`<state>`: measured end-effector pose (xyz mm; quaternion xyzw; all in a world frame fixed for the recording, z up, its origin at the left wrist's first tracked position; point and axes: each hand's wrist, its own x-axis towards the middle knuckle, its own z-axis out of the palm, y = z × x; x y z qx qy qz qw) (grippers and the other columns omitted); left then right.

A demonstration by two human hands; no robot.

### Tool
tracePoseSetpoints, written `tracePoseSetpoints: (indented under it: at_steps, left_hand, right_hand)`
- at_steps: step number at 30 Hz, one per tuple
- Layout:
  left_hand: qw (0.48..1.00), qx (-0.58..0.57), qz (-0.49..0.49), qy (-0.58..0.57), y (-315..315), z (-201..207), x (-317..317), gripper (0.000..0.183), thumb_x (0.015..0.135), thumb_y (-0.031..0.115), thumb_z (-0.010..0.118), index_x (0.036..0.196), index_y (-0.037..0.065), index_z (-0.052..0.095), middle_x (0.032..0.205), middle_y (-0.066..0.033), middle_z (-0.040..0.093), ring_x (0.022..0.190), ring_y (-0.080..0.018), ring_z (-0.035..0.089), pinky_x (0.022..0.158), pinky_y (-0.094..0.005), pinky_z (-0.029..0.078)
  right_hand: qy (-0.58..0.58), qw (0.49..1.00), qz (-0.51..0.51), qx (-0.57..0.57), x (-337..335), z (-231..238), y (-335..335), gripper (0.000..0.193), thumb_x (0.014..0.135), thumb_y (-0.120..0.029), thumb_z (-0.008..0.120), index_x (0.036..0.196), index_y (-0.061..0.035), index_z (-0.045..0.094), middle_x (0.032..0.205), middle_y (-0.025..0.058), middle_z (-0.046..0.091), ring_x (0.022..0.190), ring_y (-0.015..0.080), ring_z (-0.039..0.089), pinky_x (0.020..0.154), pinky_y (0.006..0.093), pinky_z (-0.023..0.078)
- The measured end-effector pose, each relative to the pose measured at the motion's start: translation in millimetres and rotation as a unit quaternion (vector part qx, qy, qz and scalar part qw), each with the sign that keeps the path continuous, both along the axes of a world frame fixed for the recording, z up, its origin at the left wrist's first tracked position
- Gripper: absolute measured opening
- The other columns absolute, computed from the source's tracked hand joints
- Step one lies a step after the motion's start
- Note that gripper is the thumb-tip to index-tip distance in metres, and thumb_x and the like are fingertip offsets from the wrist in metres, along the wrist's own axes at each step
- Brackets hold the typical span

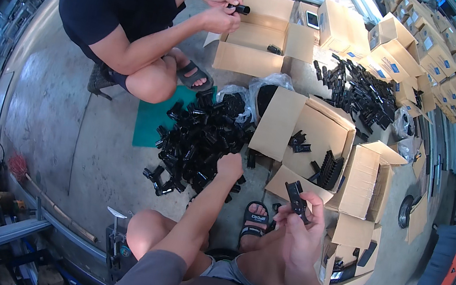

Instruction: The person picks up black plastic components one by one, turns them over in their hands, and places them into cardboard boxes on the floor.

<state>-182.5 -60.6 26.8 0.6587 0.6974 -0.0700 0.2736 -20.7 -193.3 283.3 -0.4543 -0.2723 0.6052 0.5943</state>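
Observation:
In my right hand [306,229], pinched between thumb and fingers, is a black channel-shaped fitting [296,199], held tilted above my right foot. My left hand [230,166] reaches to the right edge of a heap of black fittings [196,138]. Its fingers curl down among the parts, so what they grip is hidden. Part of the heap lies on a green mat [149,122]. Beside it an open cardboard box [314,131] contains a few loose black fittings and a neat row of them [330,170].
A person [116,22] sits at the upper left, holding a black tubular piece [239,9] beside another open box [248,61]. More black parts [357,91] are piled at the upper right, near stacked cartons [433,49]. An open carton [365,179] stands right of my box.

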Motion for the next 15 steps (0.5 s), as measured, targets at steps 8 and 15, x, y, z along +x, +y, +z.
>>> tracePoseSetpoints:
  at_steps: [8, 15]
  left_hand:
    - [0.980, 0.140, -0.074, 0.121, 26.6, -95.0, 28.0, 0.026, 0.085, 0.015, 0.064, 0.109, 0.004, 0.064, 0.107, -0.0117, 0.065, 0.094, -0.0241, 0.067, 0.070, -0.0319, 0.059]
    - [0.984, 0.150, -0.057, 0.083, 34.6, -106.4, 25.1, 0.028, 0.083, 0.011, 0.067, 0.111, 0.007, 0.061, 0.105, -0.0126, 0.067, 0.110, -0.0295, 0.060, 0.075, -0.0344, 0.058]
  right_hand:
    - [0.063, 0.996, -0.029, -0.059, 7.8, -6.2, 15.0, 0.039, 0.090, -0.011, 0.069, 0.123, -0.0031, 0.048, 0.094, 0.0151, 0.071, 0.078, 0.0220, 0.070, 0.064, 0.0278, 0.054]
    - [0.052, 0.999, -0.008, -0.010, 12.0, -14.9, 17.3, 0.031, 0.088, 0.005, 0.066, 0.112, -0.0029, 0.049, 0.094, 0.0202, 0.071, 0.078, 0.0235, 0.070, 0.063, 0.0278, 0.054]
